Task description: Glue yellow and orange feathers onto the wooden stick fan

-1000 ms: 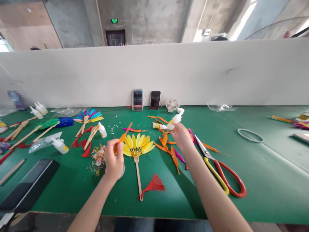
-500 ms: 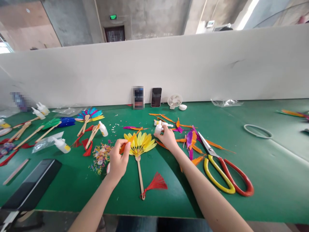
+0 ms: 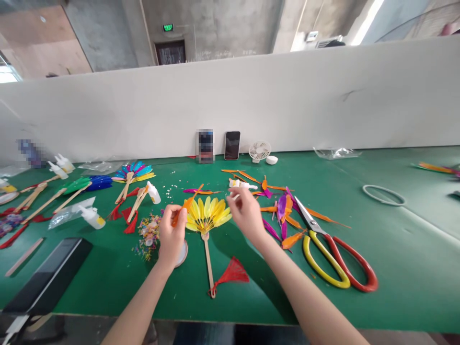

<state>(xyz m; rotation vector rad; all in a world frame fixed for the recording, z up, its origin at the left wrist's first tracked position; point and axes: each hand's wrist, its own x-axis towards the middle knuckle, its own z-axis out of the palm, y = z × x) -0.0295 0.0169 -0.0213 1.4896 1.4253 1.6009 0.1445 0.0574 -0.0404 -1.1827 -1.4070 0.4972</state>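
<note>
My left hand (image 3: 171, 235) pinches an orange feather (image 3: 190, 200) between thumb and fingers, just left of the yellow feather fan (image 3: 208, 214). The fan lies flat, its wooden handle (image 3: 208, 263) toward me and a red tassel (image 3: 235, 270) at the handle's end. Right of the fan, my right hand (image 3: 247, 213) hovers with thumb and forefinger curved apart and nothing visible between them. Just beyond its fingertips is a white glue bottle (image 3: 235, 183), partly hidden by the hand. Orange and purple feathers (image 3: 283, 209) lie scattered to the right of this hand.
Large scissors (image 3: 328, 249) with red and yellow handles lie at right. Colourful confetti bits (image 3: 149, 235) and a round dish (image 3: 182, 254) are beside my left hand. Finished-looking fans (image 3: 132, 172), glue bottles (image 3: 92, 216) and a black device (image 3: 50, 273) occupy the left. A white partition (image 3: 305, 100) borders the back.
My right hand has let go of the glue bottle and come back toward me. My left hand has shifted slightly left and down with the orange feather, which now points more upright.
</note>
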